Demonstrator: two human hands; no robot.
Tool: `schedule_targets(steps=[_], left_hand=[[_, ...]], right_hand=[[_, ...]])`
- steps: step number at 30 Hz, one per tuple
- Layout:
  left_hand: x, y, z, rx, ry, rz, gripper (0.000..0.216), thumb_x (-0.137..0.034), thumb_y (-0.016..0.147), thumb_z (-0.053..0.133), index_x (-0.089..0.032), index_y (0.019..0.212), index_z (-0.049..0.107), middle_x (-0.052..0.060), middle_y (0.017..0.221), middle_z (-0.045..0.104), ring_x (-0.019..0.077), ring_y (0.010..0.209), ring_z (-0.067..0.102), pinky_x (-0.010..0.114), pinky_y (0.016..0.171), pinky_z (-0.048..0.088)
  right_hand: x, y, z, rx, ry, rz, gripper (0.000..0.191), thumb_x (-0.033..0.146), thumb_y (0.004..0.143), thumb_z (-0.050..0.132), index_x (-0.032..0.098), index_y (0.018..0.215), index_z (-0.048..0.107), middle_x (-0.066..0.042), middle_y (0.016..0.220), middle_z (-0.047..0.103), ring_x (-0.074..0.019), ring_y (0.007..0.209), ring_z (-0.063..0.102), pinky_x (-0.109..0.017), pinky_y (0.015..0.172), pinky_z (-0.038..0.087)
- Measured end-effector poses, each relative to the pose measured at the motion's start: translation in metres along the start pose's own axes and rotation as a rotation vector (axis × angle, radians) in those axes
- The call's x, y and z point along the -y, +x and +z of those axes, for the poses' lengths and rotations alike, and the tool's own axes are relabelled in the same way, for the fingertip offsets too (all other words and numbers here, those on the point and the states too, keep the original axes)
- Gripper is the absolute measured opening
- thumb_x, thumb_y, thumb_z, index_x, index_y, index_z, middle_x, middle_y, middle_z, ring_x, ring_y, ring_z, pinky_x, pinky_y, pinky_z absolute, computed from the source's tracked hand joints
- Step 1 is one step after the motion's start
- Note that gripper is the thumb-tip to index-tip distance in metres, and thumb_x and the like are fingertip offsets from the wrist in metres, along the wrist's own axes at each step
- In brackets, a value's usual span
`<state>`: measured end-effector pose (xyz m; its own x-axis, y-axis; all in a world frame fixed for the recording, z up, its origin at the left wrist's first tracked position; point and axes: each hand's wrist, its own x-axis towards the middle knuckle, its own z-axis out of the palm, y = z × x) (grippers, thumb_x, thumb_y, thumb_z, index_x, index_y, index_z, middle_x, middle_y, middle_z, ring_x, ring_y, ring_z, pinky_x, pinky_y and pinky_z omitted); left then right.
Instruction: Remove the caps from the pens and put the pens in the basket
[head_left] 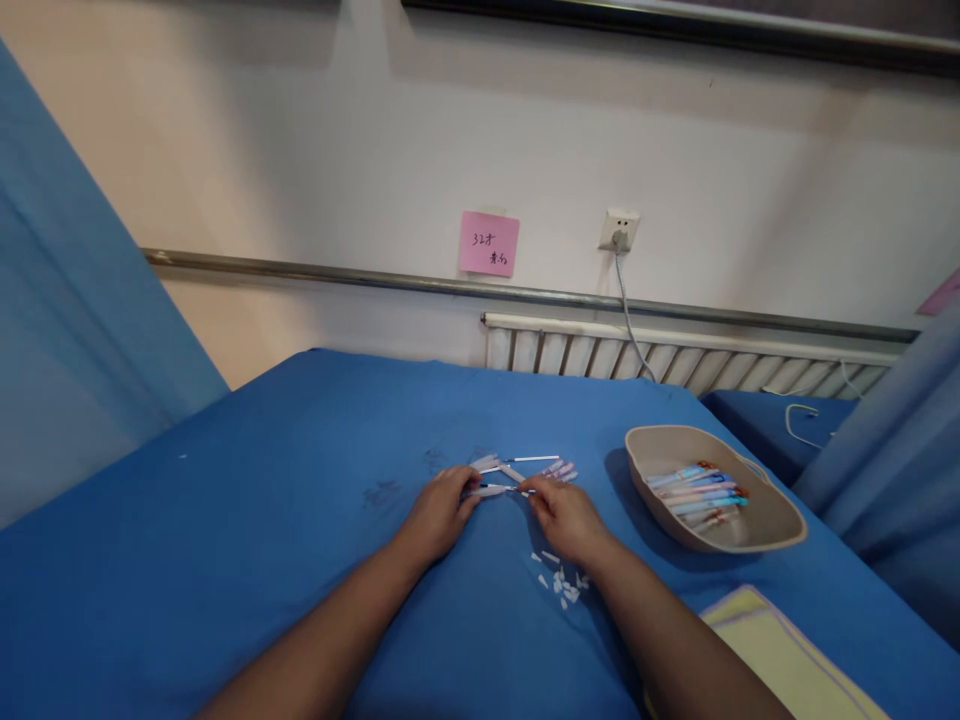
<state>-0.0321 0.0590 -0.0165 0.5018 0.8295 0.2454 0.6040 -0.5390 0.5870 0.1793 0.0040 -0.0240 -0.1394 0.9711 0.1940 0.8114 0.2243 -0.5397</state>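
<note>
Over the blue-covered table, my left hand (442, 510) pinches a pale pen barrel (491, 491). My right hand (568, 515) faces it, closed on the end of a thin pen refill (523, 491); the two parts meet or nearly meet between my fingertips. Just beyond lies a loose white refill (536, 459) with a dark tip. Several pinkish pen parts (559, 470) lie behind my right hand, partly covered by it. Small white pieces (562, 585), like plugs or caps, are scattered below my right wrist.
To the right stands a beige basket (765, 515) with several colourful pens (701, 495) in it. A yellow cloth (787, 660) lies at the near right. Blue curtains (82, 270) hang on both sides. Behind the table are a radiator (585, 350) and a plugged-in socket (619, 229).
</note>
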Motion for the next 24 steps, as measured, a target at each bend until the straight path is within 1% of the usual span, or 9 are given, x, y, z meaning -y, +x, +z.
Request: schedule_targets(steps=[4,7,12,17,24], left_hand=[[-0.005,0.0,0.001,-0.088,-0.124,-0.019,0.022,-0.024,0.08,0.054,-0.021,0.102,0.054,0.004,0.095,0.063,0.0197,0.088,0.059,0.033,0.082,0.045],[-0.01,-0.002,0.002,-0.126,-0.201,-0.025,0.026,-0.026,0.079,0.055,-0.02,0.105,0.054,0.003,0.095,0.064,0.0191,0.088,0.06,0.033,0.084,0.045],[-0.014,-0.004,0.004,-0.144,-0.307,0.003,0.031,-0.025,0.079,0.056,-0.019,0.109,0.053,0.004,0.095,0.064,0.0182,0.088,0.061,0.034,0.086,0.046],[-0.014,-0.004,0.006,-0.142,-0.37,-0.02,0.036,-0.026,0.078,0.058,-0.018,0.113,0.052,0.005,0.095,0.065,0.0184,0.087,0.062,0.036,0.085,0.048],[-0.014,-0.005,0.008,-0.144,-0.385,-0.028,0.036,-0.029,0.077,0.059,-0.017,0.11,0.053,0.004,0.091,0.066,0.0167,0.083,0.062,0.031,0.082,0.049]], right_hand=[[-0.001,0.001,0.002,-0.02,0.072,0.012,0.029,0.017,0.085,0.044,0.024,0.108,0.06,-0.002,0.091,0.068,-0.0152,0.08,0.062,-0.023,0.071,0.043],[-0.001,0.001,0.003,-0.022,0.097,-0.001,0.029,0.018,0.084,0.044,0.024,0.108,0.061,-0.001,0.087,0.068,-0.0149,0.076,0.061,-0.023,0.069,0.043],[-0.002,0.0,0.004,-0.016,0.115,-0.043,0.03,0.017,0.084,0.045,0.024,0.108,0.06,-0.002,0.09,0.068,-0.0155,0.079,0.061,-0.025,0.072,0.043],[0.0,0.0,0.006,-0.011,0.132,-0.086,0.03,0.016,0.084,0.045,0.024,0.108,0.06,-0.002,0.096,0.068,-0.0154,0.086,0.061,-0.025,0.077,0.043],[0.005,-0.001,0.005,0.022,0.109,-0.088,0.031,0.014,0.083,0.045,0.025,0.107,0.061,-0.001,0.092,0.068,-0.0146,0.08,0.062,-0.023,0.072,0.043]])
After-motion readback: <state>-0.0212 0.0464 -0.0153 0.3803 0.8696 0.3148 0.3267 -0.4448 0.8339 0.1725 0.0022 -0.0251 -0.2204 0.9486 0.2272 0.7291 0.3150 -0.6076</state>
